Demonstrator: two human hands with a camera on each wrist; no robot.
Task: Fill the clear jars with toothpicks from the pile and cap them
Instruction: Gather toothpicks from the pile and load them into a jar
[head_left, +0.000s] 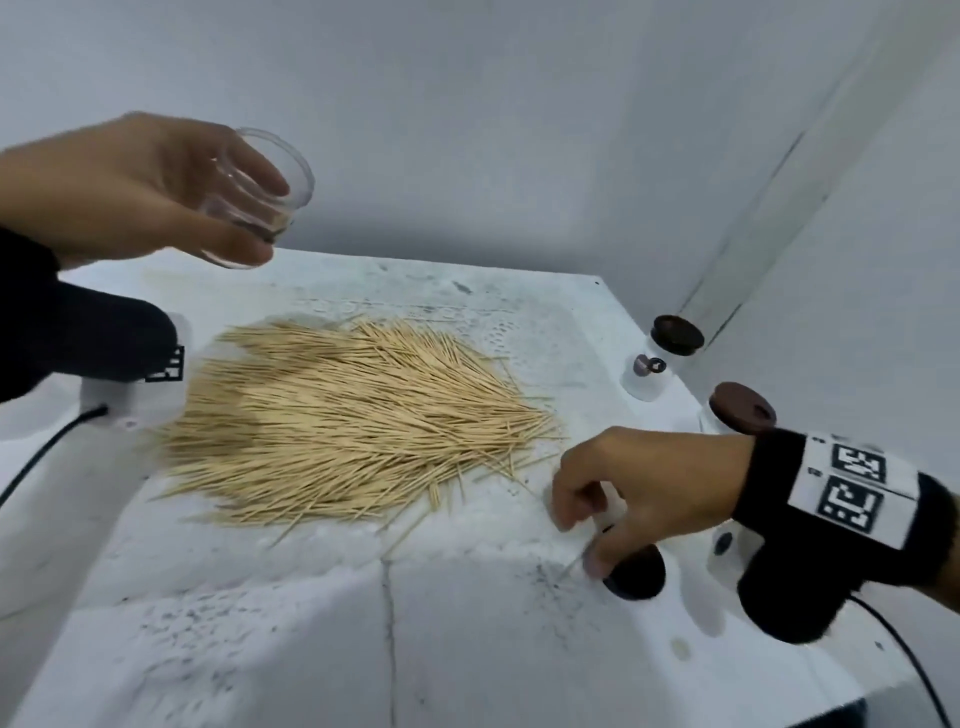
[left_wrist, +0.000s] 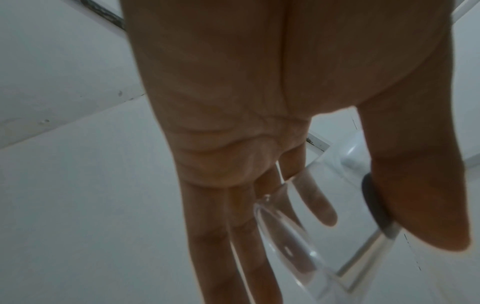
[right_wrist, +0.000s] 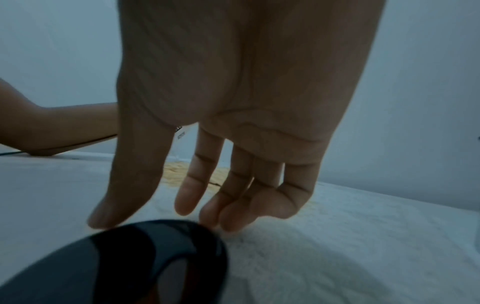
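Head view: right hand half-hides dark lid.

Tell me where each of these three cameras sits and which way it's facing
Head: worn on the head, looking forward and down at the toothpick pile on the white table; both hands and wristbands show.
Left wrist: looks along the left hand toward the wall; its fingers hold the clear jar.
Right wrist: looks along the right hand across the table at a dark lid.
Shared: head and left wrist both show the jar; head and right wrist the lid and pile.
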